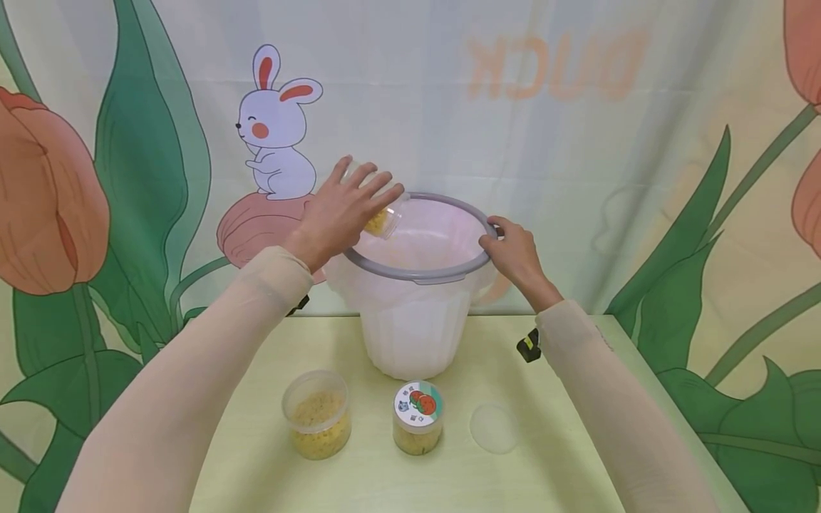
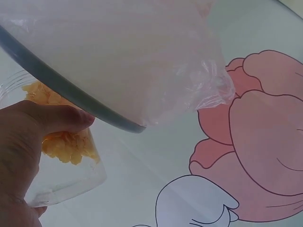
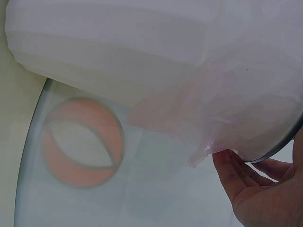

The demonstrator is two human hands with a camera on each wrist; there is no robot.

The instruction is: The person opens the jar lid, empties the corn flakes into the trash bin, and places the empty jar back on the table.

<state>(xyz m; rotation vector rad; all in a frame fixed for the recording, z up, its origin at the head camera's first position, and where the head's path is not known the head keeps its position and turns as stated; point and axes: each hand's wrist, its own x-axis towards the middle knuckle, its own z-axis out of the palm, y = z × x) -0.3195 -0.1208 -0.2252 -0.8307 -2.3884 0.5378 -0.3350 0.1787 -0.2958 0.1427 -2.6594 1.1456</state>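
The tipped jar [image 1: 378,206] sits right over the far-left rim of the bin [image 1: 417,274], mouth pointing down into it, with a clump of yellow stuff still stuck near the opening. The left hand [image 1: 340,214] is wrapped around that jar, fingers curled over the top and thumb underneath, which you can see in the left wrist view too [image 2: 28,142]. The right hand [image 1: 516,256] pinches the right rim of the bin, fingers hooked under the grey ring and over the plastic liner [image 3: 213,104].

If you ask me, the way to do this well is to keep the jar's mouth well inside the ring so nothing lands on the counter [image 1: 564,399], tilt it a bit steeper, and maybe give it a small shake since the stuff looks clumpy. Holding the bin steady with the other hand seems smart, as it looks light and the liner is loose.

Count: three jars total. One is in hand. One open jar [image 1: 317,413] full of yellow grains stands near left. One lidded jar [image 1: 417,417] with a sticker on top stands just right of it. There's one loose clear lid [image 1: 494,427] lying flat further right. One bin.
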